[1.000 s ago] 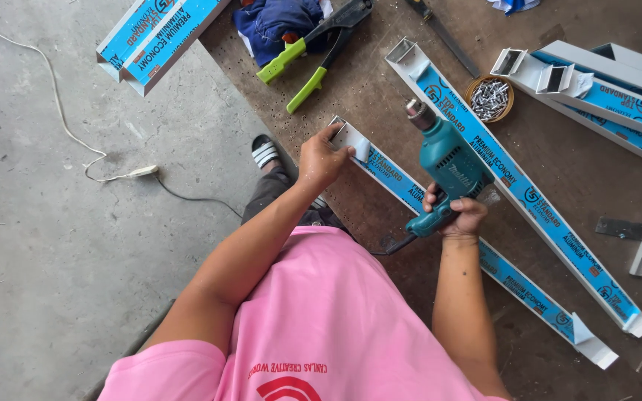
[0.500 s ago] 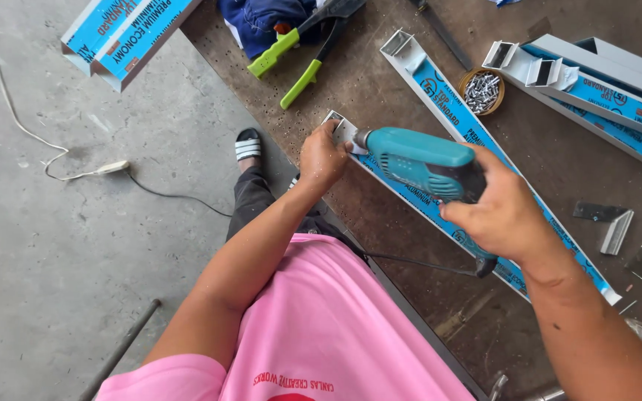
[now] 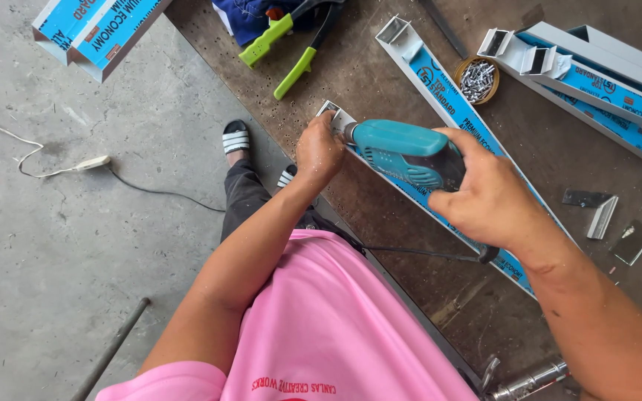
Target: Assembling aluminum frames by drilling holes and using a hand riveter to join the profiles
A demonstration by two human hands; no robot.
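I look down over my pink shirt at a brown workbench (image 3: 380, 82), dotted with small holes, that stands on a grey concrete floor (image 3: 53, 245).

My right hand (image 3: 488, 197) is wrapped around the body of a teal electric drill (image 3: 403, 152), fingers closed over its rear and top. The drill lies nearly level, its nose pointing left toward the end of a long aluminium profile (image 3: 451, 204) covered in blue protective film. That profile runs slantwise across the bench, from near my left hand down to the right under my right forearm.

My left hand (image 3: 319, 152) is clenched on the profile's open end (image 3: 334, 115), fingers curled down over it, just beside the drill's tip. Whether the bit touches the metal I cannot tell; my hand hides it.

A second film-covered profile (image 3: 440, 82) lies alongside, farther up the bench. Between it and a stack of more profiles (image 3: 596, 70) at the upper right sits a small round tin of rivets (image 3: 478, 78). A hand riveter with green handles (image 3: 291, 48) rests at the top, beside blue cloth (image 3: 250, 15). Small metal offcuts (image 3: 600, 215) lie to the right. The drill's black cord (image 3: 417, 252) trails across my waist. On the floor lies a white cable (image 3: 53, 169).
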